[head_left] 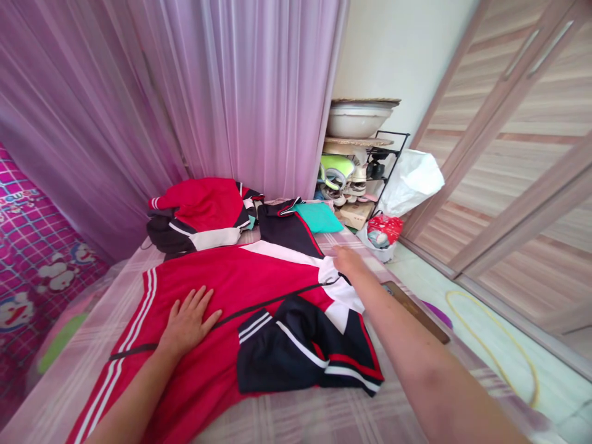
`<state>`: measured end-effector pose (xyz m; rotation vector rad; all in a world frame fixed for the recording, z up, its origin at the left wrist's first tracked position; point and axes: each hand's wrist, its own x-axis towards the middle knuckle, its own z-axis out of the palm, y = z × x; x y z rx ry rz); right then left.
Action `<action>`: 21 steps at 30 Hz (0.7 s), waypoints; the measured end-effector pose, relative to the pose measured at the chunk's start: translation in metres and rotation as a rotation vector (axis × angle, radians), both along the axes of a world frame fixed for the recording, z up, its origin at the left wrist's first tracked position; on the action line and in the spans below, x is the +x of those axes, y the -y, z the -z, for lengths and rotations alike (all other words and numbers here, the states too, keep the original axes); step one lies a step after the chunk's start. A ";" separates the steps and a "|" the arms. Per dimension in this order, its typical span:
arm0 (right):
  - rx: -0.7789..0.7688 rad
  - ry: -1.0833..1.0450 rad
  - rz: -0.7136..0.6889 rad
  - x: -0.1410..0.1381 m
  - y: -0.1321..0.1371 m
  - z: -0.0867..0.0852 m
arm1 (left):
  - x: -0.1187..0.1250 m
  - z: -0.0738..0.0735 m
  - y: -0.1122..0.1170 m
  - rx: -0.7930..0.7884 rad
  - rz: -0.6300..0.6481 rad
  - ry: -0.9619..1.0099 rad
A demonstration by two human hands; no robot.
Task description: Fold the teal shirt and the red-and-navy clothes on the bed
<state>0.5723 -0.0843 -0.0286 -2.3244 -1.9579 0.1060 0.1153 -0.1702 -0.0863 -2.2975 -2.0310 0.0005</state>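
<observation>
Right forearm [420,354]; right hand [349,260] at collar [328,271], grip unclear; left hand [187,322] spread on jacket [259,271], long axis crosswise, collar rightward

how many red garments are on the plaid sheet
2: a red, white and navy jacket spread under the left hand, and a bunched red garment by the purple curtain. More may be hidden.

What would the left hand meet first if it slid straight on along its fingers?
Sliding over the spread red jacket, the left hand would probably first meet the bundled garment beyond it; any gap between them is hard to judge.
</observation>
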 end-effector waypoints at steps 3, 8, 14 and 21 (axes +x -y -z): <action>0.143 -0.032 0.025 -0.004 0.025 0.000 | 0.000 0.000 0.000 -0.004 0.003 0.005; 0.086 -0.179 0.104 0.011 0.088 0.013 | 0.003 -0.005 0.001 -0.012 0.011 0.038; 0.046 -0.115 0.125 0.020 0.132 0.020 | 0.009 -0.019 0.003 -0.053 0.011 0.064; 0.265 -0.095 -0.047 -0.013 0.157 -0.001 | 0.009 -0.040 0.027 0.003 0.046 0.155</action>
